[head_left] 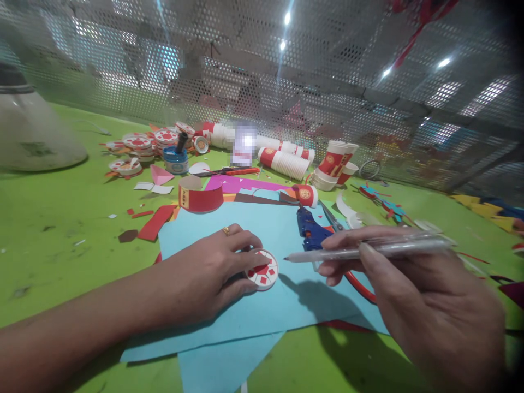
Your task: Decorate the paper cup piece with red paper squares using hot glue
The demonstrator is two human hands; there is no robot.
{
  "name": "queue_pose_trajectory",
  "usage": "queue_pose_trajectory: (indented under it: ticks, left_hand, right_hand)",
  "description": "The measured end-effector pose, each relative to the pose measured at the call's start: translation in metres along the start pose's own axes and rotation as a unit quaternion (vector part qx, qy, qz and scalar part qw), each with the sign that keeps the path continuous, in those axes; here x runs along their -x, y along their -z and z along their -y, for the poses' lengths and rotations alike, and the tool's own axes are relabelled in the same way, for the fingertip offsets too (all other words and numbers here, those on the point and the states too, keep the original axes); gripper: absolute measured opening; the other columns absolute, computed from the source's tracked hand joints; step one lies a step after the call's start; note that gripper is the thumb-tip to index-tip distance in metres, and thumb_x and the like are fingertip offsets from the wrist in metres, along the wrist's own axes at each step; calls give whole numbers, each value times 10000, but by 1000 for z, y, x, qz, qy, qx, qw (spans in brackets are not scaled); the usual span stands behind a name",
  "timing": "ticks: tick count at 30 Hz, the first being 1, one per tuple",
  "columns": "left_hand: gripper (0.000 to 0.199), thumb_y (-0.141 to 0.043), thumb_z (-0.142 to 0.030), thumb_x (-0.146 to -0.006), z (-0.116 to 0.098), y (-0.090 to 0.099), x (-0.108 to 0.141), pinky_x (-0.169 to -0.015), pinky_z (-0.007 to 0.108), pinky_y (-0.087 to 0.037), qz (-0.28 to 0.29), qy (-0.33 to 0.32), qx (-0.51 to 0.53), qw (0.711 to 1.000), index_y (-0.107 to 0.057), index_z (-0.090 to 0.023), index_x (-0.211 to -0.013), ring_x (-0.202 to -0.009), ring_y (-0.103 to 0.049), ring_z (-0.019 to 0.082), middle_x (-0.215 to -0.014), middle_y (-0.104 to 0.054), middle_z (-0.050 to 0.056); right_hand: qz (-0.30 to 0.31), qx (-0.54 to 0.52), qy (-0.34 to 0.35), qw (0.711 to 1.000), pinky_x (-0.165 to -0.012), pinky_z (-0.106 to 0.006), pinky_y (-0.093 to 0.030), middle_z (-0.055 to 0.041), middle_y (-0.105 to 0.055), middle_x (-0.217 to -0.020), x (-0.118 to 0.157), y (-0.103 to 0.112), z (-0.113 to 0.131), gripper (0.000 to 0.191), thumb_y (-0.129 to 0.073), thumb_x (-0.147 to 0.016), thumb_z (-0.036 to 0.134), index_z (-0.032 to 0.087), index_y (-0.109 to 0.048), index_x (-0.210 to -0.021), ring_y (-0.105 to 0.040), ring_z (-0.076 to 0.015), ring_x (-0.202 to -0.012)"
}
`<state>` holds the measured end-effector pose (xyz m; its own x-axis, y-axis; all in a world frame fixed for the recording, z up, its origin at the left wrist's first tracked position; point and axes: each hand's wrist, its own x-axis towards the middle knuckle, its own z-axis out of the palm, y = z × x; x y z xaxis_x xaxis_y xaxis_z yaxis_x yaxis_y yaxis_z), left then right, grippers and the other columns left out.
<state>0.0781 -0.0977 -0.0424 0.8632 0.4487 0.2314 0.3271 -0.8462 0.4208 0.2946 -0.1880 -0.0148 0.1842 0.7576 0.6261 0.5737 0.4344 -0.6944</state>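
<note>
My left hand (pixel 223 267) is closed on a small round white disc (pixel 269 274) with red shapes and drawn lines, which looks like a cut-off cup bottom. Its fingers press the disc against light blue paper (pixel 286 311); part of the disc is hidden beneath them. To the right, my right hand (pixel 429 300) grips a clear pen (pixel 305 256) raised over the paper. The pen tip points left at the disc without touching it. Behind the right fingers lie a dark blue glue gun (pixel 311 229) and a red curved handle (pixel 359 287), partly hidden.
A red paper ring (pixel 200 197) and a blue jar (pixel 176 162) stand behind the paper. Stacked paper cups (pixel 284 162), turtle-like paper crafts (pixel 137 143) and black-and-red scissors (pixel 229 172) lie farther back. Red scraps (pixel 156 222) are left, on the green table (pixel 61 273).
</note>
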Motion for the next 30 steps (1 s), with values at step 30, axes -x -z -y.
queue_pose_trajectory:
  ticks: [30]
  left_hand:
    - [301,-631,-341,-883,5,2,2,-804,334,-427,8,102,50,993,-536,-212,-1137,-959,-559,227,-1055,-600,42]
  right_hand:
    - [126,106,146,975,-881,-311,-561,-58,-726,-1097,-7,6,-32,260,-575,-906,108,202,-671,-1128,-698,-166,-957]
